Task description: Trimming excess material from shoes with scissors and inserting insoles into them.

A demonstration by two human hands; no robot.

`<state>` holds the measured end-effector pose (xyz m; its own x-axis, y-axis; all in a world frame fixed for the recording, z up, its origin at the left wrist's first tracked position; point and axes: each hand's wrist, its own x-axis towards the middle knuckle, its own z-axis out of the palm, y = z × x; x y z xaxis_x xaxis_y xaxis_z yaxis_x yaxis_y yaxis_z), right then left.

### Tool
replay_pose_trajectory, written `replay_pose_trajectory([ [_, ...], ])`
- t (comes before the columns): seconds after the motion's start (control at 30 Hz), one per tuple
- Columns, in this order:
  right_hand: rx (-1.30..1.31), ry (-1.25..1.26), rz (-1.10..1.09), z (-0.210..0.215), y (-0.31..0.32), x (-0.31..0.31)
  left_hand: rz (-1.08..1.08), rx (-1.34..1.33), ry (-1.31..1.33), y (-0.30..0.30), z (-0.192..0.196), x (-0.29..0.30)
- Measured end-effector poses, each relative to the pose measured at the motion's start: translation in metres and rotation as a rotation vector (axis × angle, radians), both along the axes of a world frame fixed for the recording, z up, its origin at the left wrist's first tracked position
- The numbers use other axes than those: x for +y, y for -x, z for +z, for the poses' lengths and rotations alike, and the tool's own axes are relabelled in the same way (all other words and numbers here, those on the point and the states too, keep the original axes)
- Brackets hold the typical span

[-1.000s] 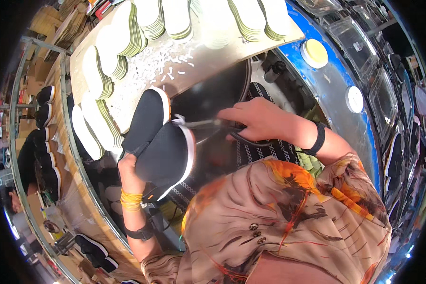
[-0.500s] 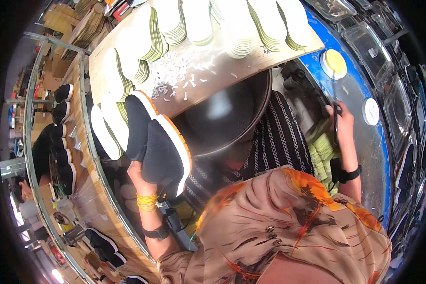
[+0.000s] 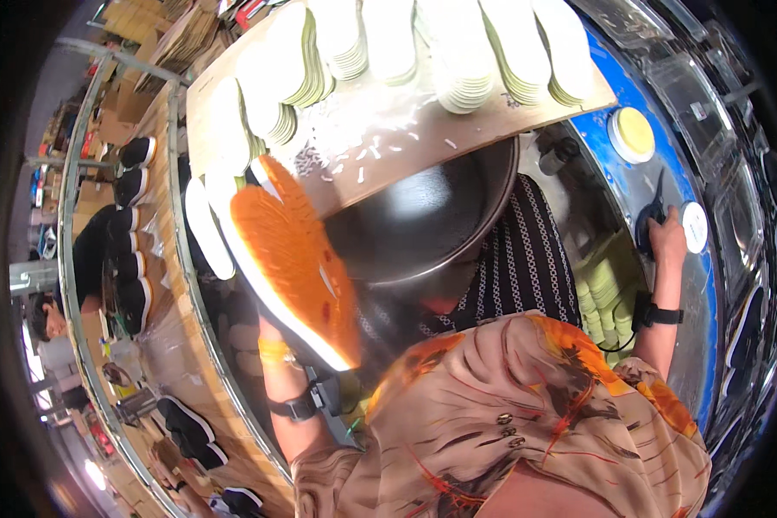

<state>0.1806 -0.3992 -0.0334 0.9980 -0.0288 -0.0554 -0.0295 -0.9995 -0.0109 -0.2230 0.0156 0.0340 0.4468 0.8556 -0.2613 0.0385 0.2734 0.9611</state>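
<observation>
My left hand [image 3: 269, 328] is closed round a pair of black shoes with white-edged soles. Their orange undersides [image 3: 289, 250] face up, somewhat blurred, and hide most of my fingers. Yellow bands [image 3: 281, 350] circle that wrist. Over on the metal tabletop [image 3: 678, 324], my right hand [image 3: 665, 237] grips dark-handled scissors [image 3: 650, 226], whose tip points away from me. A round white lid [image 3: 693, 227] sits right beside those fingers. Farther off stands a round tub with a yellow top [image 3: 632, 135].
A board [image 3: 388, 164] ahead carries stacked white insoles [image 3: 462, 65] and scattered white scraps. Below it is a big dark bowl [image 3: 414, 216]. Pale green pieces [image 3: 609, 289] lie by my right side. Black shoes [image 3: 132, 298] line the wooden bench [image 3: 177, 337] at left.
The shoes have turned from showing their black uppers to showing their orange soles. My right hand has moved right and slightly down with the scissors, closer to the white lid.
</observation>
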Motion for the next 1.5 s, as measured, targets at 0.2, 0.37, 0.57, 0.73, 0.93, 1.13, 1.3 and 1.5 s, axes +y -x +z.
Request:
replay_pose_trajectory([
  [0.2, 0.044, -0.336, 0.277, 0.035, 0.048, 0.092, 0.163, -0.251, 0.335, -0.013, 0.003, -0.005],
  [0.37, 0.372, -0.809, 0.823, 0.046, 0.101, 0.188, 0.127, -0.207, 0.241, -0.023, -0.017, 0.012],
  [0.57, 0.780, -0.953, 1.106, 0.070, 0.140, 0.260, 0.056, -0.146, 0.147, -0.032, -0.038, 0.033],
  [0.73, 0.683, -1.122, 1.238, 0.088, 0.175, 0.285, -0.018, -0.102, 0.058, -0.007, -0.052, 0.019],
  [0.93, 0.252, -0.770, 1.507, 0.045, 0.185, 0.308, -0.326, 0.593, -0.864, -0.045, -0.041, 0.003],
  [1.13, 0.363, -0.556, 1.573, 0.059, 0.172, 0.333, -0.362, 0.275, -0.398, 0.014, 0.001, 0.025],
  [1.3, 0.396, -0.451, 1.653, 0.138, 0.192, 0.392, -0.091, 0.814, -0.440, 0.128, -0.067, 0.046],
  [1.5, 0.756, 0.544, 2.188, 0.156, 0.351, 0.497, 0.204, 1.157, -0.307, 0.252, -0.172, 0.047],
])
